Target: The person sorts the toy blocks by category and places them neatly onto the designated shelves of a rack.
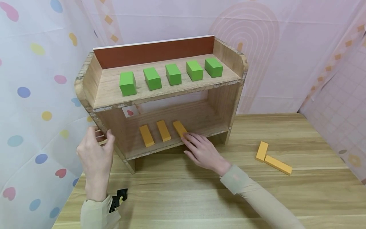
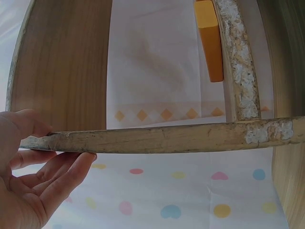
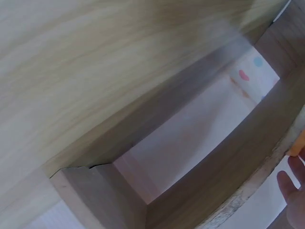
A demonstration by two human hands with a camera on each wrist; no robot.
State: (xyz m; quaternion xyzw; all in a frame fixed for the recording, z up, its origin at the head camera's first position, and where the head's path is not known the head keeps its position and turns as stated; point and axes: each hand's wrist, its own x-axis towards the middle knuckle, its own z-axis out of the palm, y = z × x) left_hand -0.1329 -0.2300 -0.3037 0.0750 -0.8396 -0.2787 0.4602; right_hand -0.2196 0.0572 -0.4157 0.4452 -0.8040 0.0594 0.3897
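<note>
A two-tier wooden shelf (image 1: 168,92) stands on the table. At its left side panel, my left hand (image 1: 98,152) grips the front edge; the left wrist view shows the thumb over the panel (image 2: 157,140) and the other fingers below. My right hand (image 1: 204,152) reaches to the lower tier, its fingertips on the near end of an orange block (image 1: 179,127). The right wrist view shows just part of this hand (image 3: 296,191) beside the block. Left of that block lie two more orange blocks, one in the middle (image 1: 163,130) and one leftmost (image 1: 147,135).
Several green blocks (image 1: 173,74) stand in a row on the upper tier, before a brown back board (image 1: 154,52). Two orange blocks lie on the table (image 1: 323,149) to the right, one short-looking (image 1: 261,151) and one longer (image 1: 278,164). Patterned curtains (image 1: 183,19) hang behind.
</note>
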